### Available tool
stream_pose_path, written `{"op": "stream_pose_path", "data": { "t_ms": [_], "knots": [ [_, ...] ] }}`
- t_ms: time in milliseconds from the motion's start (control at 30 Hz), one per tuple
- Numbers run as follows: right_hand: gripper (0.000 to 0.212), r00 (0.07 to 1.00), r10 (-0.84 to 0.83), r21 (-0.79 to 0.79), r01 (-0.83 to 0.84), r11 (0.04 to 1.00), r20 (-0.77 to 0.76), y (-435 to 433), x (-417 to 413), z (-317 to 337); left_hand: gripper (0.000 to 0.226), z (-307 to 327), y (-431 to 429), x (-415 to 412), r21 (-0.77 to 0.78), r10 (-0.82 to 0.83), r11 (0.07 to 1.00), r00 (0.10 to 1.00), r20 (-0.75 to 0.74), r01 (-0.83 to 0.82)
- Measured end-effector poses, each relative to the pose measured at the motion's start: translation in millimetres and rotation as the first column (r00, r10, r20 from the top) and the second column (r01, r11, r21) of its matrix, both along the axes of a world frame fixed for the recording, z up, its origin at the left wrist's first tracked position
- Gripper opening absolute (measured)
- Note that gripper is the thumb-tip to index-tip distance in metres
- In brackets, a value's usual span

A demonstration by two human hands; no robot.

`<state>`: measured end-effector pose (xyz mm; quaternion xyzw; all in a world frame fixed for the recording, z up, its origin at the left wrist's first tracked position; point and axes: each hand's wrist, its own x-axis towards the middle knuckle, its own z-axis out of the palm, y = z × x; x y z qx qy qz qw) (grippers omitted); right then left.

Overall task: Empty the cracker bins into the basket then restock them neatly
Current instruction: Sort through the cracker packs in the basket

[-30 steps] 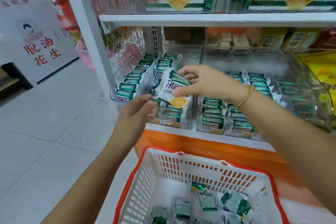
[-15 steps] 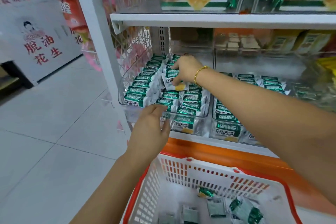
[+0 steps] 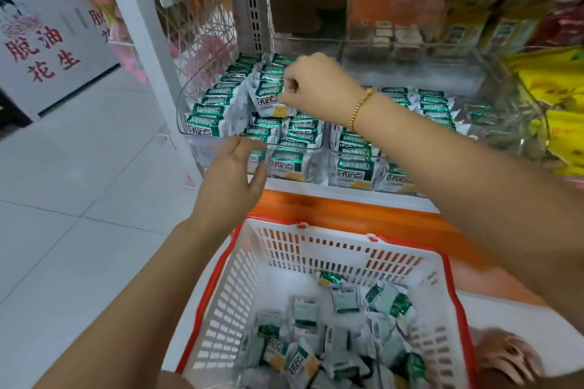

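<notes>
While the basket (image 3: 316, 249) sits below, yellow bags (image 3: 556, 98) flank the bins (image 3: 185, 110).

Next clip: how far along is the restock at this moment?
Done, apparently: the emptying, and much of the restocking, since the leftmost bin holds tidy packet rows. In hand: the right hand pinches one cracker packet over that bin, while the left hand, open, sits at its front edge. Left: many loose packets lie in the basket, waiting to be shelved.
</notes>
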<state>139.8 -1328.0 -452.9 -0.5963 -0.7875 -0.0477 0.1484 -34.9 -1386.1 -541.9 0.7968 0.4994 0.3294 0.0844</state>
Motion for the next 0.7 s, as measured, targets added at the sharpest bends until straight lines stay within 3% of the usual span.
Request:
{"op": "stream_pose_path", "data": {
  "t_ms": [100,267,400,500,600,700],
  "knots": [
    [0.022,0.993,0.122,-0.087,-0.121,0.989,-0.001,-60,18,-9,0.012,-12,-16,9,-0.039,-0.060,0.997,0.998,0.029,0.061],
    [0.020,0.980,0.193,-0.418,-0.193,0.888,-0.043,-124,56,-71,0.025,-57,-50,26,-0.266,-0.218,0.951,0.949,-0.229,0.154],
    [0.015,0.994,0.112,-0.715,-0.075,0.696,0.005,-141,90,-160,0.025,-100,-73,32,-0.495,-0.305,0.867,0.852,-0.426,0.062],
    [0.035,0.989,0.092,-0.864,0.055,0.501,0.116,-157,104,-218,0.020,-136,-91,36,-0.674,-0.357,0.738,0.853,-0.380,0.009],
    [0.049,0.957,0.222,-0.938,0.109,0.328,0.189,-179,109,-253,0.020,-176,-110,49,-0.789,-0.355,0.614,0.881,-0.313,-0.033],
    [0.055,0.899,0.375,-0.964,0.149,0.219,0.224,-198,110,-272,0.030,-216,-130,63,-0.868,-0.363,0.495,0.898,-0.248,-0.039]
  ]
}}
